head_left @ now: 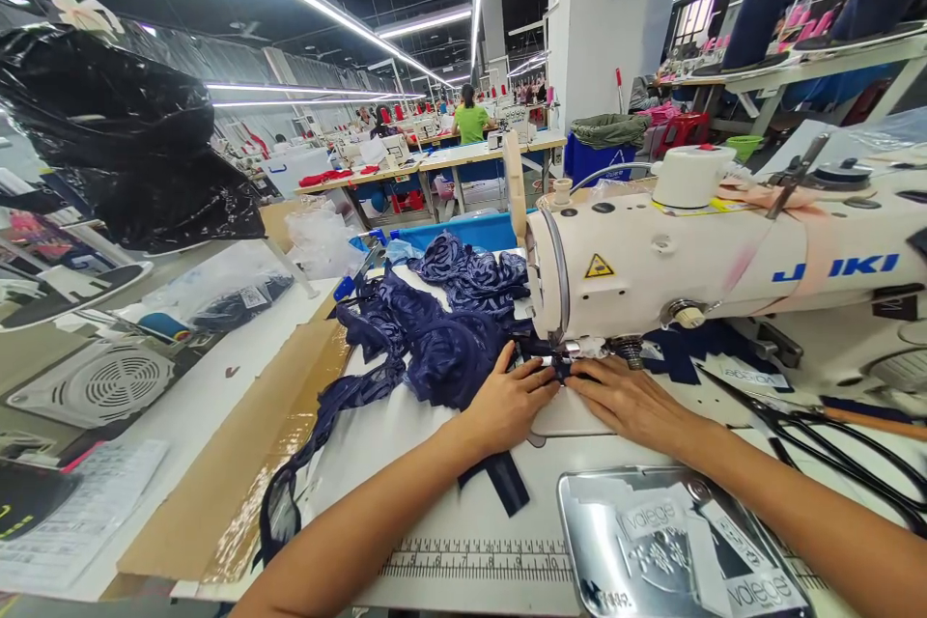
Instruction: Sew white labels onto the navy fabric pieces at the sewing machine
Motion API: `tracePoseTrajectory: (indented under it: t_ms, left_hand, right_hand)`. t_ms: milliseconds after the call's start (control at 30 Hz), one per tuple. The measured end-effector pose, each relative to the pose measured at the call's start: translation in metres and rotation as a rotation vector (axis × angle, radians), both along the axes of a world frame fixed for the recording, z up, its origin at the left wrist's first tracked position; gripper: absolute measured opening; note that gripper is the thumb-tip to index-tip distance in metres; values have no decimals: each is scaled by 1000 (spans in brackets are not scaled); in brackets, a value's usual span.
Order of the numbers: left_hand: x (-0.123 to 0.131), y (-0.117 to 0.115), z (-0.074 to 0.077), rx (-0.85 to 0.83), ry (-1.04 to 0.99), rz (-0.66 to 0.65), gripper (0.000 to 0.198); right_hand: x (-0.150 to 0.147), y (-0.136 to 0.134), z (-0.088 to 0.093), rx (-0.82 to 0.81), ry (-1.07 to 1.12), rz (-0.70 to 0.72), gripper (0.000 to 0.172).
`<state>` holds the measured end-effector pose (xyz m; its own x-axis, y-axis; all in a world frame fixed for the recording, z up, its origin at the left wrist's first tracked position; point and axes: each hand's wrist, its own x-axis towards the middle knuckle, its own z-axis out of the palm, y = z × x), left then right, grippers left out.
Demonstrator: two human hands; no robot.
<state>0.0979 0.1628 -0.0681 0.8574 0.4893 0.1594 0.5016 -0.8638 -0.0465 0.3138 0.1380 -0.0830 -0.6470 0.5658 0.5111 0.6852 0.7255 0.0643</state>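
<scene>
A navy lace bra lies heaped to the left of the needle area of a white sewing machine. My left hand rests at its edge, thumb spread and fingers stretched flat towards the needle. On the other side of the needle, my right hand has its fingers together, the tips pressing a small piece of the navy fabric at the presser foot. Its thumb is partly hidden. A dark strap end hangs out below my left wrist. More navy bras are piled behind.
A metal tin holding several labels sits under my right forearm. Black scissors lie at the right. A printed ruler runs along the front edge, and brown cardboard lies left. A person in green sits at a far table.
</scene>
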Motion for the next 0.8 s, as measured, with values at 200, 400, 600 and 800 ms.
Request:
tracePoseTrajectory:
  t_ms: [200, 400, 600, 800]
  left_hand:
    - [0, 2, -1, -13, -17, 11, 34]
    - [1, 2, 1, -47, -27, 20, 35]
    - [1, 8, 4, -78, -26, 37, 36]
    - [3, 13, 4, -97, -14, 71, 37]
  right_hand:
    - [0, 1, -1, 26, 8, -8, 29]
    - [-2, 2, -5, 34, -11, -21, 27]
    - [-4, 4, -9, 47, -51, -82, 28]
    - [3, 9, -12, 5, -62, -115, 30]
